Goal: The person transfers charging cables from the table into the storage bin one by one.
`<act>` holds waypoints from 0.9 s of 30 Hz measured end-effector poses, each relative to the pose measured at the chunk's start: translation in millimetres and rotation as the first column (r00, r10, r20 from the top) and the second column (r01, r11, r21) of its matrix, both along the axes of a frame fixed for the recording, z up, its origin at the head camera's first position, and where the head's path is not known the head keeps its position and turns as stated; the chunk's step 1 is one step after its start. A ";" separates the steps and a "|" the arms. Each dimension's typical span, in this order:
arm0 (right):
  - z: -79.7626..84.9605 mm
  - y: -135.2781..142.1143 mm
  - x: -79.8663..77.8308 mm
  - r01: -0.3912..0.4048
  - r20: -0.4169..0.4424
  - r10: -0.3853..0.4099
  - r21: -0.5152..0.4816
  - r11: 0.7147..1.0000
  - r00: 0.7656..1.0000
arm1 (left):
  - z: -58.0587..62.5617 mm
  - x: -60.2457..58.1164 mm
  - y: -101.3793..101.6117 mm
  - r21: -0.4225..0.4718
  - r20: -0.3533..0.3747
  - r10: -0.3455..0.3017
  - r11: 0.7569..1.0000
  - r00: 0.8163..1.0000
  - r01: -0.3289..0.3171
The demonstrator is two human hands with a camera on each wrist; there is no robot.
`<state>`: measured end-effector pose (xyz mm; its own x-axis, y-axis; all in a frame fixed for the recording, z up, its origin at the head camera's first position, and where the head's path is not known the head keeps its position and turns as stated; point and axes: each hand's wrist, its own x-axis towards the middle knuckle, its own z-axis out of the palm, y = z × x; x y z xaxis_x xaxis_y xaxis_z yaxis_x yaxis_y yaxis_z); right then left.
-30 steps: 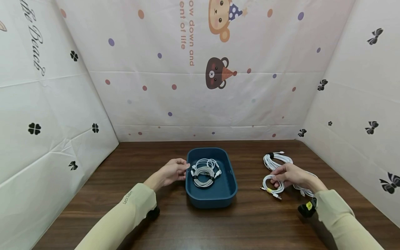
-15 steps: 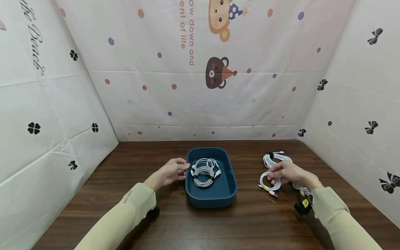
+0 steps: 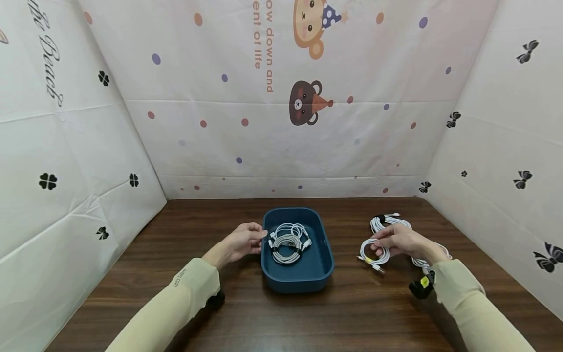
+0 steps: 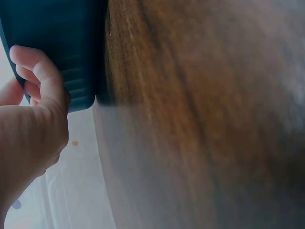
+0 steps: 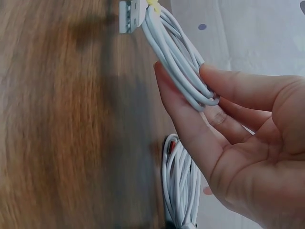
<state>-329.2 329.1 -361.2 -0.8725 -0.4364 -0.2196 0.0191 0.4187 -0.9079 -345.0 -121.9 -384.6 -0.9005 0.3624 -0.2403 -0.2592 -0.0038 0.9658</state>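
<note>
A dark blue rectangular box point(image 3: 295, 286) stands mid-table, and my left hand point(image 3: 239, 242) pinches its left rim, thumb over the edge. In the left wrist view, the curled fingers point(image 4: 50, 78) lie along the box's outer wall. Inside the box, a greyish coiled cable point(image 3: 287, 261) with black ties overlaps a white coiled cable point(image 3: 288, 225). To the right, my right hand point(image 3: 402, 241) pinches a white USB cable point(image 5: 174, 62), coiled and bound with a yellow tie. It hangs above the tabletop, its USB plug point(image 5: 128, 16) pointing away from the hand.
Behind and under my right hand, more white coiled cable point(image 3: 396, 221) with a black tie lies on the brown wooden table point(image 3: 308, 322). My right hand partly hides it. Printed white sheets point(image 3: 211, 146) form walls at the back and both sides.
My right hand has moved left and slightly farther back, carrying the yellow-tied USB cable toward the box. The left hand and the box have stayed still.
</note>
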 end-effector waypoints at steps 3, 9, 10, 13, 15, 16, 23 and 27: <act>0.7 -2.3 -1.3 0.000 0.000 0.000 -0.013 1.000 1.000 | -0.2 -0.1 0.3 -0.001 0.000 -0.004 1.000 1.000 0.004; 2.3 -5.5 -4.5 -0.003 0.005 0.004 -0.034 0.999 1.000 | -0.4 -0.6 0.5 -0.003 -0.002 -0.009 1.000 1.000 0.009; 2.7 -5.9 -5.0 -0.002 0.006 0.003 -0.033 0.999 1.000 | -0.4 -0.7 0.5 -0.003 -0.001 -0.008 1.000 1.000 0.008; 3.7 -7.0 -6.1 -0.001 0.004 0.001 -0.027 1.000 1.000 | -0.3 -1.0 0.7 -0.004 0.001 -0.007 1.000 1.000 0.007; 4.0 -7.6 -6.9 0.007 0.007 -0.007 -0.022 1.000 1.000 | -0.1 -1.0 0.9 -0.004 0.003 -0.006 1.000 1.000 0.006; 4.0 -7.8 -7.3 0.008 0.007 -0.008 -0.022 1.000 1.000 | -0.2 -1.2 0.9 -0.003 0.004 -0.006 1.000 1.000 0.006; 4.0 -9.6 -10.2 0.012 0.010 -0.011 -0.025 1.000 1.000 | -0.5 -0.9 0.9 0.000 0.005 0.001 1.000 1.000 -0.001; 6.1 -11.8 -10.3 0.014 0.009 -0.013 -0.026 1.000 1.000 | -0.7 -1.2 0.9 0.000 0.012 0.010 1.000 1.000 -0.010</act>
<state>-339.5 317.3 -355.1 -0.8764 -0.4303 -0.2164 0.0331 0.3945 -0.9183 -346.2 -121.0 -385.3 -0.9011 0.3533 -0.2515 -0.2710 -0.0060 0.9625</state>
